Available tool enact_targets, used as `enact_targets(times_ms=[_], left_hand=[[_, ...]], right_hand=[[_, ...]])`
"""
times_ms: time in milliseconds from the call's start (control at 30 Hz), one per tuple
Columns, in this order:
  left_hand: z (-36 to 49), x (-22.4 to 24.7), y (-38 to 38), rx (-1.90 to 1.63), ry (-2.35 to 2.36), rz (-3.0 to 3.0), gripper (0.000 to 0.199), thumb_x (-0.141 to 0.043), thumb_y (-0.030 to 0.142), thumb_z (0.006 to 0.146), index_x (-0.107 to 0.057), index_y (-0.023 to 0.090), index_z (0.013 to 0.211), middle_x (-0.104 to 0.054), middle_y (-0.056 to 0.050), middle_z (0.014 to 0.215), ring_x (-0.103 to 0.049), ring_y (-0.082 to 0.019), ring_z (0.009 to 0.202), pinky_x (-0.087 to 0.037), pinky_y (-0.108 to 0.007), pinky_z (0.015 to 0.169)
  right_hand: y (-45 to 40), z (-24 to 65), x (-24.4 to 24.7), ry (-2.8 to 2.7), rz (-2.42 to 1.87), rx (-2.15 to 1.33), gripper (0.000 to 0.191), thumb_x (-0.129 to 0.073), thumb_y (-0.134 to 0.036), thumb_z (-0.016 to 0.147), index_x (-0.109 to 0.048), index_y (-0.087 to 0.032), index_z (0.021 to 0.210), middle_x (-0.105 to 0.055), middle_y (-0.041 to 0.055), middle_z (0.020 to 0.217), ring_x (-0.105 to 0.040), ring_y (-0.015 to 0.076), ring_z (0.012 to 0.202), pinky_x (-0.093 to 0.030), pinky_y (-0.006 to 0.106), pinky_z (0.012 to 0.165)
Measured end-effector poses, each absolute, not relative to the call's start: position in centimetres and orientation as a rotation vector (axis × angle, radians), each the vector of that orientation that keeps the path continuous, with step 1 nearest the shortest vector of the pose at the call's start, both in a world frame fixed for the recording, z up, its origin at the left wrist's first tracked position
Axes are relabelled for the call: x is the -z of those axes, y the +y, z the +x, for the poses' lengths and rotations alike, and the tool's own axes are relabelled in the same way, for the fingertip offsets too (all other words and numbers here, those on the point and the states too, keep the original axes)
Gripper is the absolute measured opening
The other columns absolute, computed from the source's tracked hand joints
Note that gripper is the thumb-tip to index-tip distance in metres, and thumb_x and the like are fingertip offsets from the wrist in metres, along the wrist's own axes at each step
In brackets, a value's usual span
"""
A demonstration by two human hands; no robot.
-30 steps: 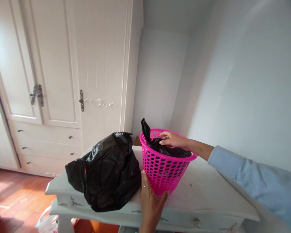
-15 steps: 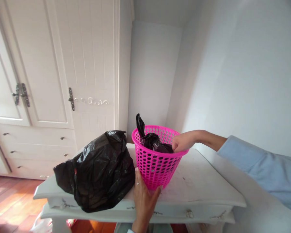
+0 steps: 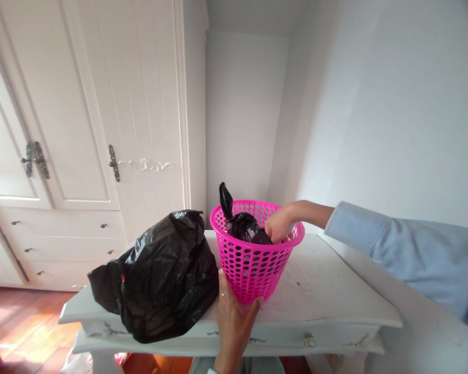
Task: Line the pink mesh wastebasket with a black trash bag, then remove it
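A pink perforated plastic basket (image 3: 254, 272) stands upright on a white table (image 3: 323, 291). My left hand (image 3: 234, 324) grips its lower near side, fingers along the left and thumb at the front. Inside the basket is a black plastic bag (image 3: 245, 227), one twisted end sticking up over the back left rim. My right hand (image 3: 281, 225) reaches over the right rim with its fingers curled closed against this bag; the fingertips are hidden. Left of the basket, close to my left hand, lies a larger crumpled black plastic bag (image 3: 159, 280) with a small red mark.
Behind on the left rises a white wardrobe (image 3: 148, 104) with drawers. A pale wall (image 3: 405, 130) runs along the right side of the table. Below is a wooden floor (image 3: 35, 332), with a whitish plastic bag (image 3: 78, 362) by the table leg.
My right hand has moved left and deeper into the basket, pressing along the black bag. My left hand keeps its place on the basket. The view has shifted slightly.
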State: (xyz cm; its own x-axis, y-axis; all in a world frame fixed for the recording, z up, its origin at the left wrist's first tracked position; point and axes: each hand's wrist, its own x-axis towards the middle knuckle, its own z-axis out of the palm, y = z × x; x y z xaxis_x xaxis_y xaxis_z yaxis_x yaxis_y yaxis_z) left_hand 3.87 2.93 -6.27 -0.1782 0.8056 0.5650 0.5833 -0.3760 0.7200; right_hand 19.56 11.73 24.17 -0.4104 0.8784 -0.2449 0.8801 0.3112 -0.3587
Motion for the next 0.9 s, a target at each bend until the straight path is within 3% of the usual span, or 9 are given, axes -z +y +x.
enact_targets(times_ms=[67,133,267,333,400,500,600,733,900], left_hand=[[3.9,6.5,3.0,-1.57,1.632,1.879,0.11,-0.068,0.055,0.083,-0.006,0.01,0.162,-0.028,-0.027,0.162,-0.035,-0.04,0.149,-0.042,-0.052,0.114],[4.0,6.7,3.1,-1.599,1.614,1.867,0.106,-0.067,0.053,0.084,-0.008,0.01,0.162,-0.027,-0.027,0.163,-0.033,-0.039,0.15,-0.038,-0.053,0.117],[3.7,6.6,2.8,-1.697,1.498,1.81,0.098,-0.065,0.044,0.086,-0.011,0.012,0.161,-0.023,-0.024,0.165,-0.022,-0.036,0.155,-0.029,-0.054,0.123],[2.8,5.8,2.4,-1.778,1.504,1.737,0.086,-0.061,0.038,0.09,-0.017,0.015,0.16,-0.024,-0.022,0.164,-0.021,-0.035,0.155,-0.03,-0.054,0.122],[1.5,3.7,1.6,-1.904,1.514,1.675,0.071,-0.059,0.033,0.093,-0.029,0.019,0.155,-0.032,-0.019,0.16,-0.034,-0.032,0.149,-0.04,-0.052,0.116],[-0.4,-1.8,0.3,-2.162,1.405,1.672,0.049,-0.061,0.028,0.093,-0.049,0.023,0.14,-0.055,-0.014,0.141,-0.057,-0.025,0.125,-0.053,-0.039,0.098],[-1.5,-8.4,-0.3,-2.145,1.197,1.792,0.027,-0.058,0.022,0.094,-0.062,0.025,0.121,-0.066,-0.006,0.119,-0.065,-0.018,0.105,-0.055,-0.03,0.085],[-1.8,-14.8,1.4,-2.023,1.107,1.831,0.022,-0.057,0.021,0.092,-0.067,0.021,0.111,-0.069,-0.006,0.112,-0.066,-0.019,0.102,-0.054,-0.032,0.085],[-1.0,-18.0,4.5,-1.702,1.366,2.054,0.029,-0.06,0.031,0.089,-0.069,0.017,0.112,-0.071,-0.01,0.114,-0.064,-0.026,0.109,-0.05,-0.042,0.094]], right_hand=[[11.9,19.8,-25.4,2.428,1.564,0.679,0.009,-0.068,-0.012,0.06,-0.071,-0.016,0.067,-0.067,0.0009,0.06,-0.061,0.0176,0.051,-0.049,0.03,0.054],[12.3,19.8,-26.1,2.532,1.506,0.556,0.016,-0.058,-0.012,0.07,-0.072,-0.017,0.074,-0.072,0.003,0.073,-0.063,0.0164,0.061,-0.048,0.028,0.061],[13.9,18.8,-25.0,2.851,1.613,0.319,0.028,-0.056,-0.008,0.072,-0.072,-0.018,0.092,-0.074,0.0042,0.091,-0.064,0.0159,0.074,-0.045,0.026,0.068],[14.7,18.2,-23.8,2.873,1.623,0.456,0.027,-0.06,-0.009,0.071,-0.071,-0.018,0.094,-0.073,0.0045,0.089,-0.062,0.0152,0.07,-0.045,0.025,0.065],[15.4,17.8,-22.8,2.866,1.541,0.683,0.026,-0.062,-0.01,0.069,-0.07,-0.017,0.092,-0.072,0.0037,0.084,-0.06,0.0141,0.064,-0.045,0.025,0.061],[16.1,17.7,-22.1,2.94,1.342,0.978,0.022,-0.06,-0.01,0.067,-0.07,-0.015,0.086,-0.07,0.0028,0.081,-0.058,0.0129,0.064,-0.045,0.025,0.061],[16.0,18.3,-22.1,3.148,1.261,1.223,0.021,-0.062,-0.015,0.068,-0.072,-0.015,0.087,-0.072,0.0032,0.084,-0.061,0.0133,0.071,-0.048,0.026,0.069],[14.6,20.0,-22.3,3.356,1.288,1.415,0.026,-0.073,-0.025,0.067,-0.072,-0.016,0.091,-0.069,0.0015,0.078,-0.06,0.0126,0.069,-0.047,0.026,0.067],[12.1,22.2,-21.3,3.516,1.388,1.569,0.018,-0.078,-0.028,0.066,-0.066,-0.016,0.073,-0.064,0.0011,0.078,-0.053,0.0096,0.066,-0.043,0.025,0.062]])
